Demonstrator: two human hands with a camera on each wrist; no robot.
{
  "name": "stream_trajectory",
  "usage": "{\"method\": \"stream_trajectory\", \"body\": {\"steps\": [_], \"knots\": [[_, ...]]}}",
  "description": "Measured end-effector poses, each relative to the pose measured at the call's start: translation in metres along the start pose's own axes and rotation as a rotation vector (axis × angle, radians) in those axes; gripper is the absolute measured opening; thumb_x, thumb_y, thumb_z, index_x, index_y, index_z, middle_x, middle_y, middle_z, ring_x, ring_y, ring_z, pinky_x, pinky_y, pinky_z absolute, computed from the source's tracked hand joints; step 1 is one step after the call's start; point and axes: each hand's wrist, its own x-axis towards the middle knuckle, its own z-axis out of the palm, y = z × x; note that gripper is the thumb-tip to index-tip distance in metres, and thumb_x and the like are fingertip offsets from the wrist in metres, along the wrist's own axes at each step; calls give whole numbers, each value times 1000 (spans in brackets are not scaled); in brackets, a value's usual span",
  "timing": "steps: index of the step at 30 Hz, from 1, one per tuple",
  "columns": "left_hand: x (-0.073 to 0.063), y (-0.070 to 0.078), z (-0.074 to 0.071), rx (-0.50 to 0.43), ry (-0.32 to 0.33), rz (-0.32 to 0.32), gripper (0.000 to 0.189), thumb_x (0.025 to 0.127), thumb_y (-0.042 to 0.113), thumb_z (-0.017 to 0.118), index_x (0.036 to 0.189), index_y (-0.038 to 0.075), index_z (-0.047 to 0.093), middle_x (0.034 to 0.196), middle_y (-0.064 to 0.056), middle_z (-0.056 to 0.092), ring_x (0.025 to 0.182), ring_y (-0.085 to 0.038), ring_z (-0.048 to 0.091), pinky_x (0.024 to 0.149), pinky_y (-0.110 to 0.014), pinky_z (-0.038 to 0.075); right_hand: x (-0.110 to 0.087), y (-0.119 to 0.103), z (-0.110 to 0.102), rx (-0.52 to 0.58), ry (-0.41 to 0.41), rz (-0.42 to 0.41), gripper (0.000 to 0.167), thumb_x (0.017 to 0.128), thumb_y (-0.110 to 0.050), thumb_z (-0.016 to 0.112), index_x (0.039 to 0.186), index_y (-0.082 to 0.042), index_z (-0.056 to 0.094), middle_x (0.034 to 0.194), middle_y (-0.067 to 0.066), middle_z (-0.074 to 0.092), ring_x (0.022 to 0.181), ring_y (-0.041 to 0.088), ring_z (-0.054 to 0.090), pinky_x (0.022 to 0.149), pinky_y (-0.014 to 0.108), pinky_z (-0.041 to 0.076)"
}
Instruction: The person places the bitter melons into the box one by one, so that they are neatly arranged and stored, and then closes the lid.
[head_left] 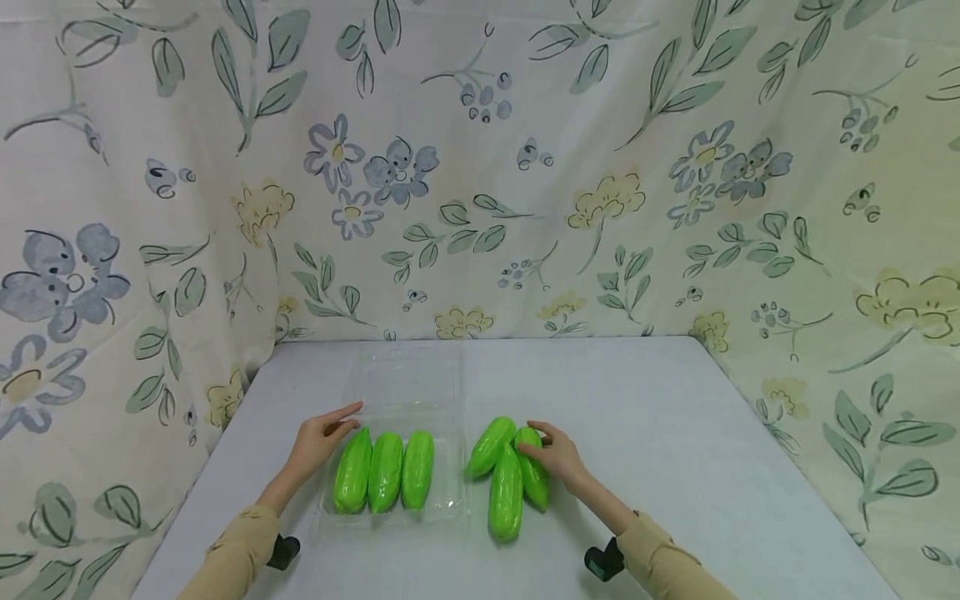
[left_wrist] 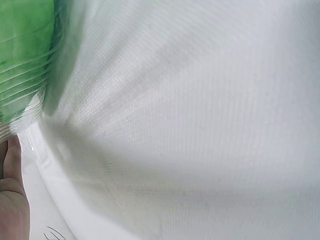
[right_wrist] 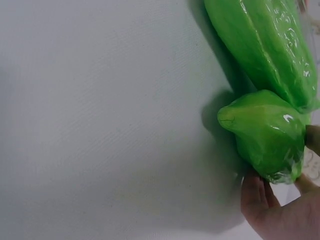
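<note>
My right hand grips one bright green, glossy, ridged gourd, thumb and fingers around its far end. In the right wrist view, the gourd shows its tapered tip, with the hand below. Two more green gourds lie against it, one upper left and one in front. To the left is a clear plastic container with three green gourds side by side in it. At its back left corner my left hand touches the edge with fairly straight fingers; the left wrist view shows only part of that hand.
The container's clear lid lies folded back behind it, flat on the white tabletop. Floral cloth hangs behind the table and at both sides. Dark straps hang near the wrists.
</note>
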Motion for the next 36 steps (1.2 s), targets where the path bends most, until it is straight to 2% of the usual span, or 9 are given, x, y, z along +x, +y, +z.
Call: {"method": "stream_trajectory", "body": {"steps": [14,22,26,36], "knots": [[2,-2,0,-8,0,6,34,94,17,59,128,12,61,105,-14,72,91,-16,70,74,-13,49,2,2,0,-9,0,3,52,86,-22,70,132,-4,54,122,27,58,108,38,58,82,46,51],[2,-2,0,-13,2,23,34,94,16,59,127,11,61,105,-14,72,90,-12,70,75,-13,49,2,2,0,-9,0,1,51,86,-21,70,132,-4,54,123,28,57,109,39,57,83,48,51],[2,-2,0,-7,3,26,34,94,16,59,127,11,61,104,-14,72,90,-15,70,74,-13,50,1,1,-1,-1,1,5,52,86,-22,70,132,-4,54,124,28,57,111,40,57,85,49,50],[0,-2,0,-3,-5,-7,34,94,17,59,128,12,61,105,-14,72,92,-14,69,76,-13,49,4,3,0,8,-9,15,52,86,-24,70,131,-5,55,125,26,57,111,38,57,86,48,50]]}}
